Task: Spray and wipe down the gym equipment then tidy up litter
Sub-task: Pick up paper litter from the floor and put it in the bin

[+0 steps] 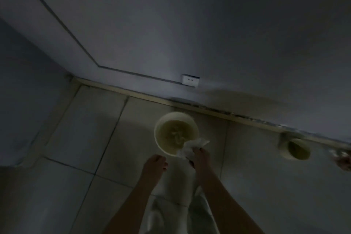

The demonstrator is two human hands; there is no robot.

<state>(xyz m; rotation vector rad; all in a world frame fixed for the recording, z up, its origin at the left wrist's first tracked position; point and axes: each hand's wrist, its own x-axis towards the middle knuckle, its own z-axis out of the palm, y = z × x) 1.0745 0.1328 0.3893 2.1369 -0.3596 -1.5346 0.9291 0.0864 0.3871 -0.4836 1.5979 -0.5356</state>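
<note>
Tiled floor (pixel 76 138), dim, with a bin (pixel 176 116).
Right hand (pixel 201 157) grips a tissue (pixel 193 145) at its rim; left hand (pixel 154 165) unclear.

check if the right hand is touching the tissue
Touching. The head view shows the right hand pinching the white tissue by the rim of the bin.
</note>
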